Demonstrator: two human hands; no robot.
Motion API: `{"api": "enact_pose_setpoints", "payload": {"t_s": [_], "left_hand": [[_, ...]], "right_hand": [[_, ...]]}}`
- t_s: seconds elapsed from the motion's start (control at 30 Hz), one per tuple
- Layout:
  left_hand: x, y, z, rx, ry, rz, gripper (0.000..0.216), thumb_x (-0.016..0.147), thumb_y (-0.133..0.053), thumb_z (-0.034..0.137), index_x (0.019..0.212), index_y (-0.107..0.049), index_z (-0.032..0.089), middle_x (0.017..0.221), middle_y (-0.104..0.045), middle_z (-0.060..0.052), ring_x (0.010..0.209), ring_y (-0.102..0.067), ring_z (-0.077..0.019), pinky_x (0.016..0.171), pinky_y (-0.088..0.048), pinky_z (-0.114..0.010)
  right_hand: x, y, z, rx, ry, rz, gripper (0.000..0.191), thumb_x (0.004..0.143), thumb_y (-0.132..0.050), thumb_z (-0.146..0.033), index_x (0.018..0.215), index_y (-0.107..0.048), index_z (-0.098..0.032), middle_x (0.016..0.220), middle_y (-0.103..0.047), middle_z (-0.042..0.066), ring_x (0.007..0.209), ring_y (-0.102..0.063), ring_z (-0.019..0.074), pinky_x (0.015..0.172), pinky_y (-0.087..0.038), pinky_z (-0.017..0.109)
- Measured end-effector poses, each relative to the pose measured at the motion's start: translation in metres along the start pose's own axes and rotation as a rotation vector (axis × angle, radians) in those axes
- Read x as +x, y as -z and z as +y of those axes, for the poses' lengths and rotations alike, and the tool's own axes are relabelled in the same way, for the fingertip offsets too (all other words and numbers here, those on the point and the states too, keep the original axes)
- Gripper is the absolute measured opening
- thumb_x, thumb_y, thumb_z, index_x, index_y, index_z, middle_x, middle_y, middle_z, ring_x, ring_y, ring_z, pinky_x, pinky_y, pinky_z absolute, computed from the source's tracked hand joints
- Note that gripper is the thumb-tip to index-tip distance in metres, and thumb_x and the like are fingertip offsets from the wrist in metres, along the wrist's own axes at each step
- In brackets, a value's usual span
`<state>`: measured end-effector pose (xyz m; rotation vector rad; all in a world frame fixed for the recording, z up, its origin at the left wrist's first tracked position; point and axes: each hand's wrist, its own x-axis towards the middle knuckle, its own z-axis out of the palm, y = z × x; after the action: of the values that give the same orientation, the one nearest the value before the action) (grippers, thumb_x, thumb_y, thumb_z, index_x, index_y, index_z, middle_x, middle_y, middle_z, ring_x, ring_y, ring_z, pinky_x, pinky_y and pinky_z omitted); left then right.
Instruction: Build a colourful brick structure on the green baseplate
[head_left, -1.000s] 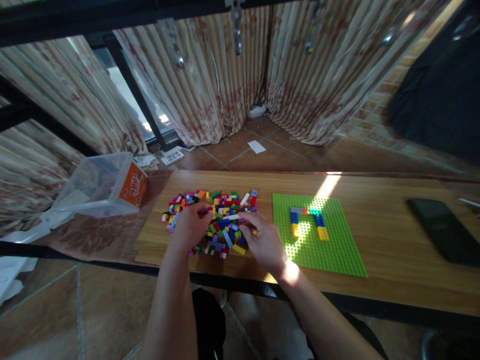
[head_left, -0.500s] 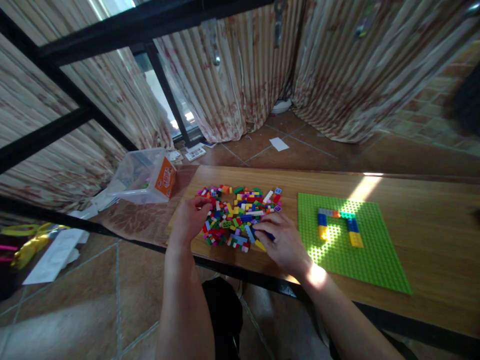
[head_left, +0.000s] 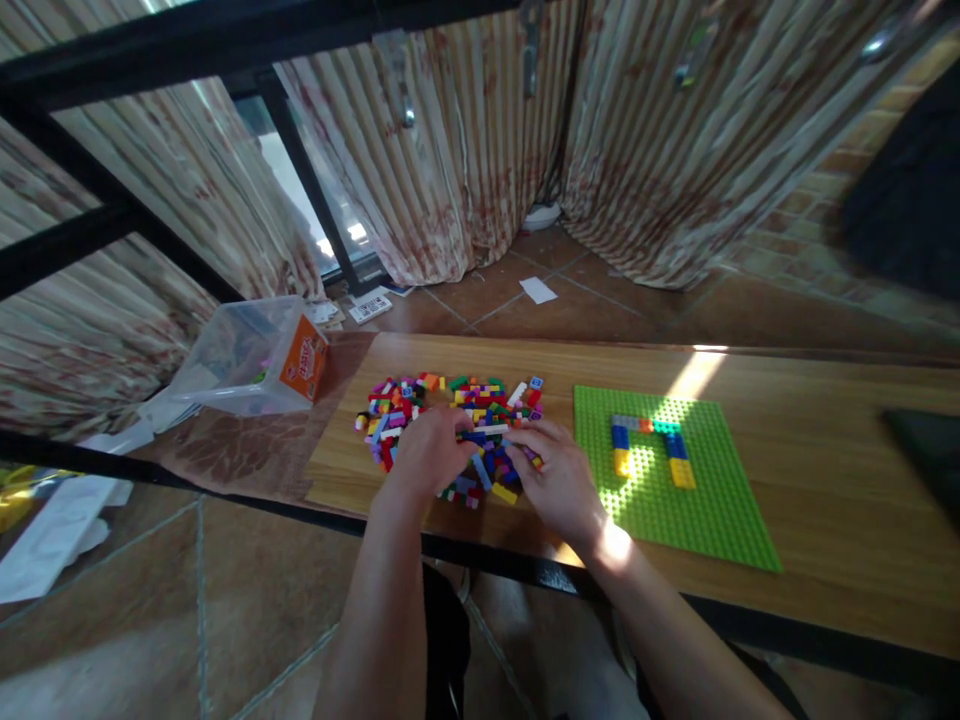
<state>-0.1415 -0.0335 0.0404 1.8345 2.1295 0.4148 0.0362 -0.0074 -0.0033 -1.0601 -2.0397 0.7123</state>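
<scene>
The left hand (head_left: 431,452) has slid inward over the brick pile (head_left: 480,395) at frame centre, meeting the right hand (head_left: 561,478); both curl downward, apparently sifting, any grip hidden.

Daylight glares white through the gap between the striped beige curtains (head_left: 450,150), while the room stays dim. A hard sun patch crosses the light wooden tabletop (head_left: 825,500), bleaching part of the flat green studded baseplate (head_left: 720,530) and the wrist behind the right hand (head_left: 559,485). The black metal frame bars (head_left: 112,215) bow with wide-angle distortion, and the corners are soft and dark.
</scene>
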Motion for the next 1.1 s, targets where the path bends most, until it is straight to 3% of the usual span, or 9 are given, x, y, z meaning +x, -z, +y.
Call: {"api": "enact_pose_setpoints", "payload": {"t_s": [0.23,0.43,0.67,0.8,0.9,1.03,1.1], "left_hand": [[0.0,0.01,-0.004,0.01,0.022,-0.007,0.008,0.076,-0.062,0.025,0.081,-0.067,0.02,0.071,-0.067,-0.002,0.067,-0.062,-0.0202,0.065,-0.042,-0.03],[0.002,0.015,-0.004,-0.083,-0.024,0.016,0.011,0.075,-0.062,0.029,0.081,-0.065,0.02,0.071,-0.068,0.0,0.066,-0.062,-0.0193,0.063,-0.043,-0.029],[0.0,0.004,0.011,-0.459,-0.145,-0.105,0.014,0.077,-0.064,0.03,0.086,-0.063,0.019,0.08,-0.072,0.0,0.076,-0.069,-0.0197,0.07,-0.053,-0.031],[0.0,0.004,0.013,-0.665,-0.165,-0.128,0.013,0.076,-0.067,0.026,0.084,-0.061,0.018,0.079,-0.071,0.0,0.078,-0.069,-0.0186,0.071,-0.055,-0.03],[-0.001,0.008,0.013,-0.683,-0.203,-0.087,0.009,0.075,-0.068,0.023,0.08,-0.063,0.018,0.076,-0.069,0.001,0.074,-0.067,-0.0155,0.069,-0.055,-0.027],[-0.004,0.01,0.005,-0.674,-0.275,-0.022,0.006,0.075,-0.07,0.02,0.077,-0.064,0.017,0.079,-0.068,0.001,0.076,-0.066,-0.0136,0.072,-0.054,-0.025],[-0.004,0.009,0.0,-0.691,-0.25,-0.019,0.009,0.075,-0.071,0.02,0.08,-0.064,0.018,0.08,-0.068,0.001,0.076,-0.066,-0.0139,0.071,-0.054,-0.025]], "right_hand": [[-0.002,0.01,-0.008,0.038,-0.008,0.012,0.021,0.09,-0.053,-0.021,0.094,-0.073,-0.023,0.102,-0.068,0.007,0.096,-0.063,0.0206,0.088,-0.05,0.036],[-0.009,0.021,-0.004,0.091,-0.028,-0.006,0.019,0.09,-0.053,-0.021,0.094,-0.071,-0.022,0.096,-0.069,0.006,0.091,-0.065,0.0176,0.084,-0.051,0.031],[-0.005,0.019,0.008,0.382,-0.186,0.074,0.035,0.089,-0.057,-0.031,0.122,-0.06,-0.023,0.106,-0.068,0.008,0.08,-0.066,0.0155,0.074,-0.055,0.031],[0.002,0.008,0.002,0.658,-0.281,-0.012,0.023,0.088,-0.055,-0.033,0.104,-0.068,-0.023,0.087,-0.071,0.003,0.069,-0.066,0.0138,0.066,-0.055,0.028],[0.008,0.003,-0.004,0.813,-0.374,-0.016,0.021,0.086,-0.058,-0.036,0.095,-0.069,-0.021,0.07,-0.067,-0.001,0.056,-0.062,0.0115,0.054,-0.051,0.024],[0.014,-0.002,-0.002,0.837,-0.415,-0.011,0.031,0.088,-0.053,-0.043,0.078,-0.066,-0.017,0.057,-0.06,-0.002,0.044,-0.052,0.0093,0.043,-0.041,0.022],[0.015,-0.004,0.0,0.742,-0.391,0.015,0.029,0.089,-0.053,-0.042,0.084,-0.068,-0.017,0.06,-0.062,-0.001,0.047,-0.054,0.0105,0.046,-0.043,0.023]]}}
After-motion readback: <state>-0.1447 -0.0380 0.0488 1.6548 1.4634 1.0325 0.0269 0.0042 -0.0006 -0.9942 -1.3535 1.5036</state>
